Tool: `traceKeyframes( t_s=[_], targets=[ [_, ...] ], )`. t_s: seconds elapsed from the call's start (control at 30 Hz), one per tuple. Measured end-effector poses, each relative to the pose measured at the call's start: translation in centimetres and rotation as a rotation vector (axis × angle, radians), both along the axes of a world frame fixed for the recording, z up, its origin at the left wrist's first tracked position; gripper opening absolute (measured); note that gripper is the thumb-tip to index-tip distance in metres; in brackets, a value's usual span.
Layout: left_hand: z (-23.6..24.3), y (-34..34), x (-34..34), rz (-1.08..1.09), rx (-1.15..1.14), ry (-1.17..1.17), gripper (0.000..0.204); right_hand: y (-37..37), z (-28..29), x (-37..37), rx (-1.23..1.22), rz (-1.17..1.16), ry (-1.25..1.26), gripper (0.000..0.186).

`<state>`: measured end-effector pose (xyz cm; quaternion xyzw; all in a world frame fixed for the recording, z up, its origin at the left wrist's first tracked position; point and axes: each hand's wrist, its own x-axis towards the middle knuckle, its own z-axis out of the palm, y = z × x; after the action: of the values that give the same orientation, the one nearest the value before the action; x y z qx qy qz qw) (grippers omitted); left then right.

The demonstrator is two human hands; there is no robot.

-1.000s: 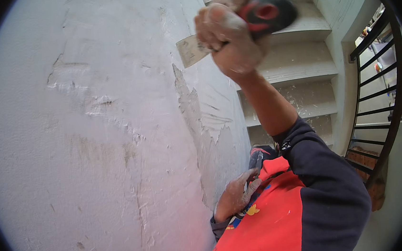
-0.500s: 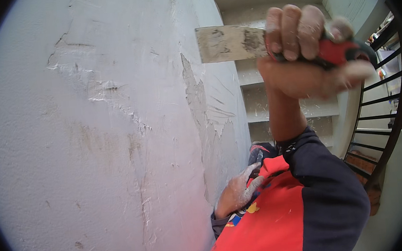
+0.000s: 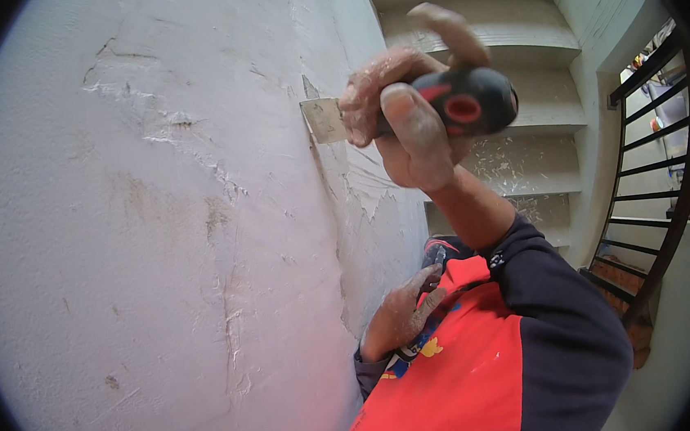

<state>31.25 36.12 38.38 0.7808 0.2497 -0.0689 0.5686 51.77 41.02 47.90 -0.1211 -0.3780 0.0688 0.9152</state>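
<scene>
My right hand [image 3: 413, 107], dusty with white flakes, is closed round the black and red handle [image 3: 474, 101] of a putty knife. Its flat metal blade [image 3: 324, 120] points left and meets the wall, or nearly so, at the upper part of a peeled patch [image 3: 367, 185] with ragged paint edges. One finger sticks up off the handle. Lower down, my left hand [image 3: 406, 309], powdery white, is held before my red shirt beside the wall. Its fingers are stretched out with the thumb apart, and I see nothing in it.
The pale wall [image 3: 104, 277] fills the left side, with cracks and lifted paint. Stairs [image 3: 508, 111] run beside it, scattered with paint flakes [image 3: 513, 168] on lower steps. A dark metal railing [image 3: 655, 196] stands at the right.
My right hand has swung left and a little down with the putty knife, turning the handle's end toward me. The blade has gone from over the stairs to the wall. My left hand has hardly moved.
</scene>
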Motion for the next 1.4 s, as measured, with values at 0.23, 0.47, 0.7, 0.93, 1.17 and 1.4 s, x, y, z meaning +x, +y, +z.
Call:
traceKeyframes(
  t_s=[0.23,0.47,0.7,0.93,1.17,1.4],
  targets=[
    [-0.6,-0.4,-0.3,-0.019,0.011,-0.018,0.044,0.1,1.0,1.0,0.231,-0.080,0.026,0.023],
    [-0.5,-0.5,-0.7,-0.022,0.012,-0.030,0.047,1.6,0.7,-0.1,0.174,-0.049,0.239,0.021],
    [-0.5,-0.4,-0.5,-0.023,0.009,-0.006,0.043,3.0,2.0,1.2,0.097,-0.115,0.287,0.019],
    [-0.8,-0.2,-0.5,0.005,0.017,-0.014,0.041,4.2,2.0,1.6,-0.006,-0.163,0.163,0.013],
    [-0.7,-0.3,-0.1,-0.014,-0.011,0.030,0.040,3.4,1.6,1.3,0.033,-0.154,0.155,0.004],
    [-1.7,-0.6,-0.2,-0.015,0.062,-0.054,0.039,2.4,1.3,0.8,0.128,-0.044,0.256,0.012]
  ],
)
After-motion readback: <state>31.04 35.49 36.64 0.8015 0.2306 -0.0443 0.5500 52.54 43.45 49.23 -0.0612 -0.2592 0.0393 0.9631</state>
